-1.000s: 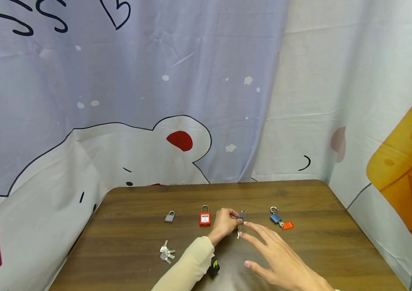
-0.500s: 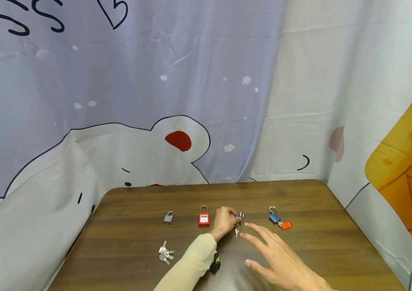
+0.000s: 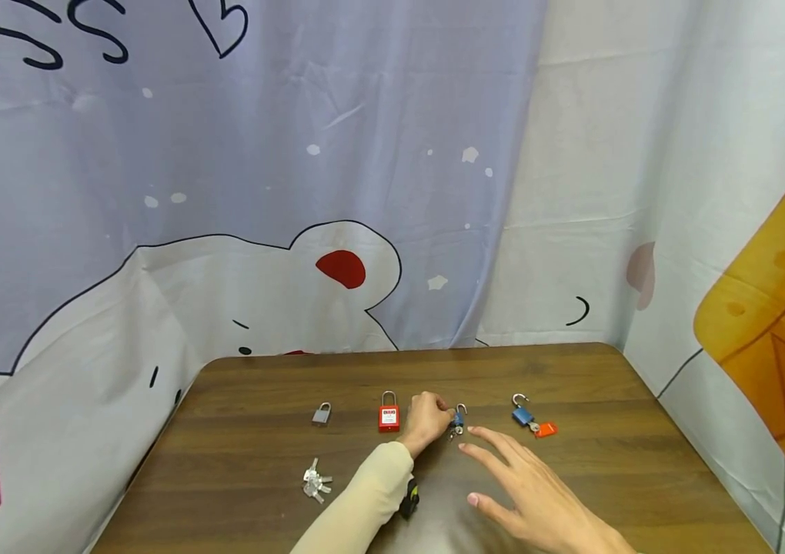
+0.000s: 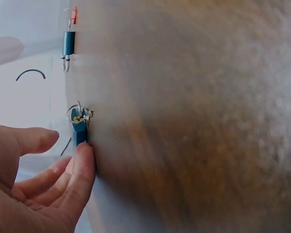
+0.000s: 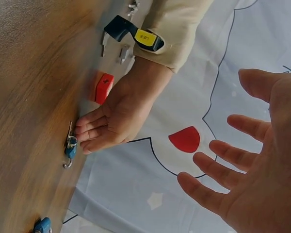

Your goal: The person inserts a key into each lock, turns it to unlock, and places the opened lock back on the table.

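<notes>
Printed drapes [image 3: 392, 138] behind a brown table [image 3: 254, 400] mark some curtained space, type unclear.

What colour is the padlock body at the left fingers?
Blue padlock body, clearest in the left wrist view.

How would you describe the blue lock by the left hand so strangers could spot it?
On the brown table, find the left hand, with a red lock on its left in the head view. The blue lock is just right of that hand. The second blue lock, farther right, carries an orange tag, which this one lacks.
</notes>
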The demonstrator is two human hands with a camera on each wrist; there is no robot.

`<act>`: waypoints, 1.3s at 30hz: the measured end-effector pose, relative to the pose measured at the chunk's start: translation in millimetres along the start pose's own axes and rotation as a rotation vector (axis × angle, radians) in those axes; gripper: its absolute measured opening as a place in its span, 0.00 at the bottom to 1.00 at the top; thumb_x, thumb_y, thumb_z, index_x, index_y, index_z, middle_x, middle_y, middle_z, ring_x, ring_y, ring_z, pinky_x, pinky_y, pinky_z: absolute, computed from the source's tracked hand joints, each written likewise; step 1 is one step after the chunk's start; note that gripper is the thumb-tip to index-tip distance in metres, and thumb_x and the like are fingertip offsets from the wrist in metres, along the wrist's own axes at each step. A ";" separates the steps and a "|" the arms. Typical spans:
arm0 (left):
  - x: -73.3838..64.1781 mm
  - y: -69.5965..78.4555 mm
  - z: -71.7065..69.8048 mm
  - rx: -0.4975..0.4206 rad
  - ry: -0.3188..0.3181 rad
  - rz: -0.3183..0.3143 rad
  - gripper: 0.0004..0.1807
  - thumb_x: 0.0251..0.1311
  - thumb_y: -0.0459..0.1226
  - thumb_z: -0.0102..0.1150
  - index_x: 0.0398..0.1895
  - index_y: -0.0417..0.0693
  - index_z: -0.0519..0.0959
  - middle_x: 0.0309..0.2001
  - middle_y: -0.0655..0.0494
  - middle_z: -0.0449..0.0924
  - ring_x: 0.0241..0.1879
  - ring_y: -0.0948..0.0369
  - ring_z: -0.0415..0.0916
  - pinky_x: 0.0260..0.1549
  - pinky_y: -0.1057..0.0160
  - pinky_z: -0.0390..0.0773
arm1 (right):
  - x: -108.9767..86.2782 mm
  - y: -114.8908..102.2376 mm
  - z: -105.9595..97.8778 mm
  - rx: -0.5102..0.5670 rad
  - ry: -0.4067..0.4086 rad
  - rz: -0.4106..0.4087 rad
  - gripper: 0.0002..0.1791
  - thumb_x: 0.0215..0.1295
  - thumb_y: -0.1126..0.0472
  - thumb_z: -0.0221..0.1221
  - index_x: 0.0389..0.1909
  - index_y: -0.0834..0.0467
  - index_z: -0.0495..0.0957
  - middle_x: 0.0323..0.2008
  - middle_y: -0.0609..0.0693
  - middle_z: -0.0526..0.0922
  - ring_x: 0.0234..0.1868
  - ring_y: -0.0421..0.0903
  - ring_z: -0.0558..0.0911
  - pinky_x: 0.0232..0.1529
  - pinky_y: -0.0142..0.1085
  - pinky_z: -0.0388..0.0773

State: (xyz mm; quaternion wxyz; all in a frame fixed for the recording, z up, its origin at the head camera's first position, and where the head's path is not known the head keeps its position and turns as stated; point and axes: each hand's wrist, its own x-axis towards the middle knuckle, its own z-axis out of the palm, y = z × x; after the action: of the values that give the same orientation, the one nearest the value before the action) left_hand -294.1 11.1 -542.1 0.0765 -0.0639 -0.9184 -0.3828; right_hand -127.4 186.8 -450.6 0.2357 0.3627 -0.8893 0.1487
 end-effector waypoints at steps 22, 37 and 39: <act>-17.8 29.3 -46.8 -0.013 -0.093 0.180 0.15 0.57 0.47 0.64 0.45 0.51 0.83 0.39 0.58 0.88 0.38 0.63 0.84 0.36 0.66 0.81 | 35.7 -8.3 -26.7 0.033 0.002 -0.019 0.34 0.65 0.45 0.62 0.70 0.47 0.66 0.69 0.49 0.67 0.67 0.48 0.71 0.58 0.51 0.74; -50.1 51.6 -106.2 0.125 -0.004 0.395 0.27 0.62 0.55 0.59 0.61 0.55 0.77 0.66 0.54 0.74 0.68 0.54 0.68 0.63 0.46 0.71 | 61.0 -11.9 -37.5 0.079 0.126 -0.050 0.33 0.62 0.48 0.65 0.68 0.48 0.69 0.69 0.48 0.68 0.69 0.47 0.69 0.59 0.53 0.74; -53.2 50.7 -113.3 0.139 0.005 0.410 0.28 0.62 0.56 0.59 0.63 0.55 0.75 0.68 0.55 0.72 0.69 0.54 0.66 0.64 0.46 0.70 | 63.7 -11.2 -39.0 0.085 0.140 -0.049 0.32 0.62 0.49 0.65 0.67 0.48 0.69 0.69 0.47 0.68 0.69 0.47 0.69 0.58 0.54 0.74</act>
State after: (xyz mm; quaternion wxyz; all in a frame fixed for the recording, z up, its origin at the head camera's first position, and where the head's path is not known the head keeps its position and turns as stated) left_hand -222.7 -37.5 -438.3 0.1593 -0.2432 -0.9102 -0.2950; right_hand -147.1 159.4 -383.1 0.2852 0.3829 -0.8543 0.2055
